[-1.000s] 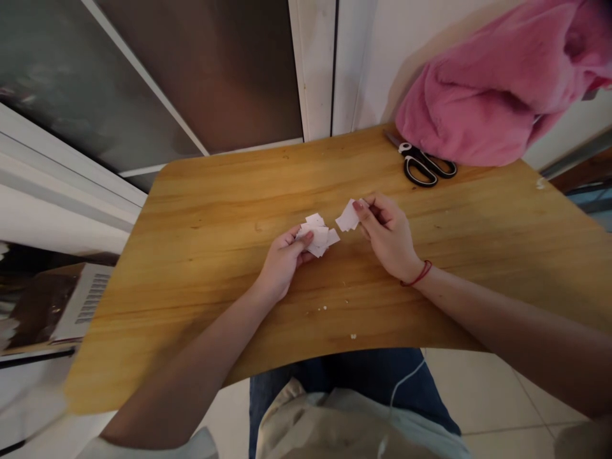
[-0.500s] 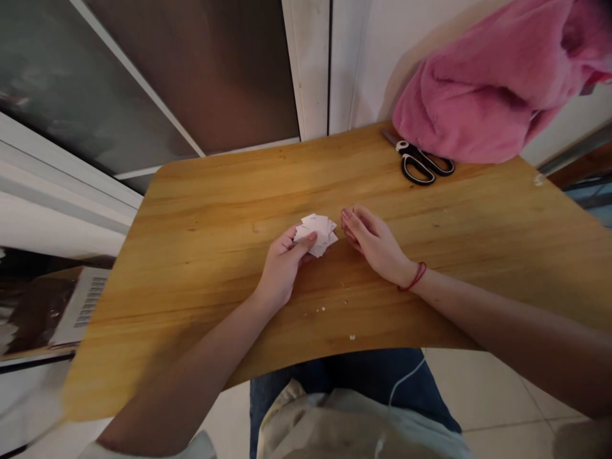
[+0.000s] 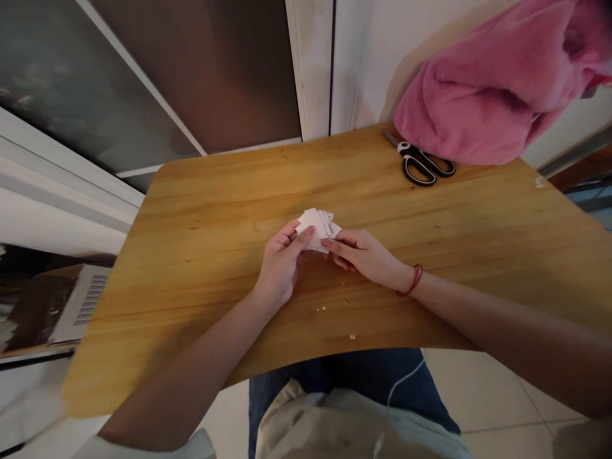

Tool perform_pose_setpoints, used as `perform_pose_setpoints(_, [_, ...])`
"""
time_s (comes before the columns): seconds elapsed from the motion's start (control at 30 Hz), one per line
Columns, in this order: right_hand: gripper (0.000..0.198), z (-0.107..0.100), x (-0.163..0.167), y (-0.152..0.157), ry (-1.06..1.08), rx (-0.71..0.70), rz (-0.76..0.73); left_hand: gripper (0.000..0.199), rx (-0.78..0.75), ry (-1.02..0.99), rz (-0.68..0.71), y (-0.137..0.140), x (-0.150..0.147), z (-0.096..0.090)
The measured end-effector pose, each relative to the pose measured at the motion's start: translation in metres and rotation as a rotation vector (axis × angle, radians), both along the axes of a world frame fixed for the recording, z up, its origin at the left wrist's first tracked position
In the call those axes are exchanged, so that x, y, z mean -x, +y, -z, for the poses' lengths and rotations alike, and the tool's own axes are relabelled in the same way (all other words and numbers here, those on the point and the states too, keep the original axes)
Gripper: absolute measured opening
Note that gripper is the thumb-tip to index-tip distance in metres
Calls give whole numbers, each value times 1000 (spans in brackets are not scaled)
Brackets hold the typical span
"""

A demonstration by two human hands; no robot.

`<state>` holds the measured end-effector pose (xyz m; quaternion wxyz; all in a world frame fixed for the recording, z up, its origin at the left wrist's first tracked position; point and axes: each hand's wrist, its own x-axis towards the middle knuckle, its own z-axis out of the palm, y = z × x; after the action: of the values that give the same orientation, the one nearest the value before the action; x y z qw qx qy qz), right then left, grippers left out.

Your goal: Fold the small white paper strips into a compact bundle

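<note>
The left hand [image 3: 280, 261] and right hand [image 3: 370, 256] nearly meet mid-frame, thumbs [image 3: 304, 238] uppermost, fingers [image 3: 352, 238] pinched; forearms [image 3: 205, 354] slant from lower left and lower right.

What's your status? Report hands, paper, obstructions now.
Left hand gripping loose stack of small white paper pieces. Right hand touching stack's right edge, grip unclear. Black-handled metal scissors out of the way, farther back on yellow-brown wooden table.

Table [image 3: 201, 210] left: passable | centre: paper slips [image 3: 312, 220] | back right: scissors [image 3: 419, 156], pink fabric [image 3: 488, 95]
</note>
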<state>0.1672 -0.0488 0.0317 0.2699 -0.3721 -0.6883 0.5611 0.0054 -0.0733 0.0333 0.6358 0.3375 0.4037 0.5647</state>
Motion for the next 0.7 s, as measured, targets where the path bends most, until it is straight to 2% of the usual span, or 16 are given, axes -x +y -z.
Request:
perform_pose_setpoints(0.33, [39, -2, 2, -5, -154, -178, -10, 26, 9, 117, 40, 3, 5, 4])
perform_pose_setpoints(0.57, [41, -2, 1, -3, -103, -171, -34, 21, -49, 128, -10, 0, 2, 0])
perform_pose_setpoints(0.7, [42, -3, 1, -4, -91, -129, -33, 19, -58, 91, -74, 6, 10, -1])
